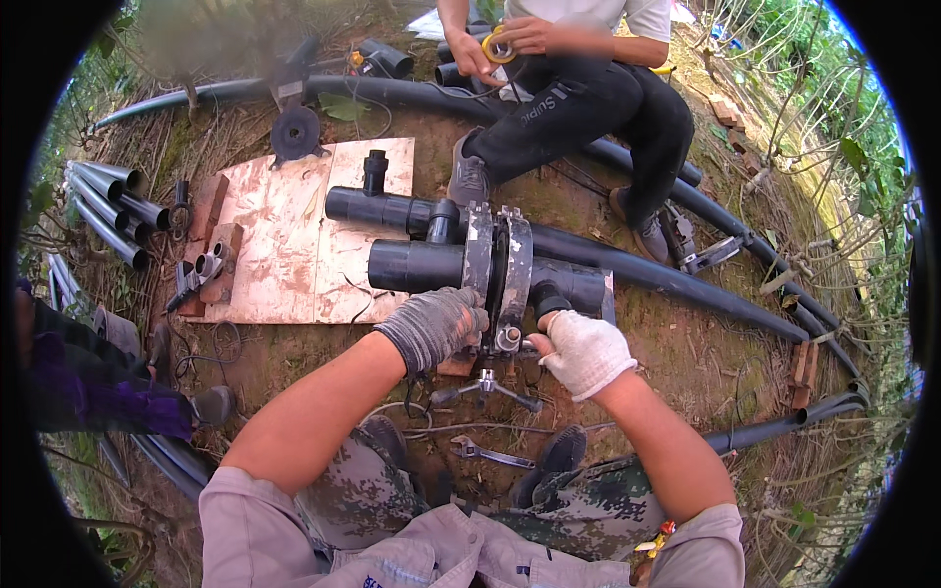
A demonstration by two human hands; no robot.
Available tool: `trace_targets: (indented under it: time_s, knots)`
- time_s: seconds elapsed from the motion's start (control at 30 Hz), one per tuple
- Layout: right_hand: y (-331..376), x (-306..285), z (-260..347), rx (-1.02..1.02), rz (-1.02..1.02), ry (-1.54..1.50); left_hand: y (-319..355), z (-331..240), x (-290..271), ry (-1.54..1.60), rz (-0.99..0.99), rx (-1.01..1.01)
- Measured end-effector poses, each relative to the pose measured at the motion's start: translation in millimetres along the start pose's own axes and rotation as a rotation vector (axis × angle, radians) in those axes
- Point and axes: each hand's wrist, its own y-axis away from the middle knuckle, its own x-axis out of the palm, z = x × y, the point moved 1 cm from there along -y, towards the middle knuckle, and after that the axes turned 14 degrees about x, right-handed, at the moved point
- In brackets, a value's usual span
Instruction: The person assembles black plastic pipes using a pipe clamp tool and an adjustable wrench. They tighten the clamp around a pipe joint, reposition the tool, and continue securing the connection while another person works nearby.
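In front of me stands a pipe-clamping frame with two round metal rings, the left ring [477,250] and the right ring [516,269]. A black pipe piece [417,266] passes into the left ring, and a black fitting with a stub [573,284] sits in the right one. My left hand [438,328], in a grey glove, is closed against the lower left ring; what its fingers grip is hidden. My right hand [586,355], in a white glove, is closed beside the right ring's lower lug, its thumb near the metal bolt. A three-armed handle [486,387] lies below the rings.
An adjustable wrench [492,453] lies between my feet. A wooden board [279,235] lies at the left. Long black pipes [676,282] cross the ground at the right. Opposite, a person [578,98] holds a yellow tape roll [498,45]. Another person's leg [118,387] is at the left.
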Motion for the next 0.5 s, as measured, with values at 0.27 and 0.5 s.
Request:
trace_targets:
  time_s: [0.27, 0.5]
  knots:
    - [-24, 12, 28, -0.096, -0.083, 0.297, -4, -15, -19, -0.057, 0.035, -0.065]
    - [-29, 19, 32, -0.047, 0.074, 0.399, 0, -8, -5, -0.003, -0.043, 0.042]
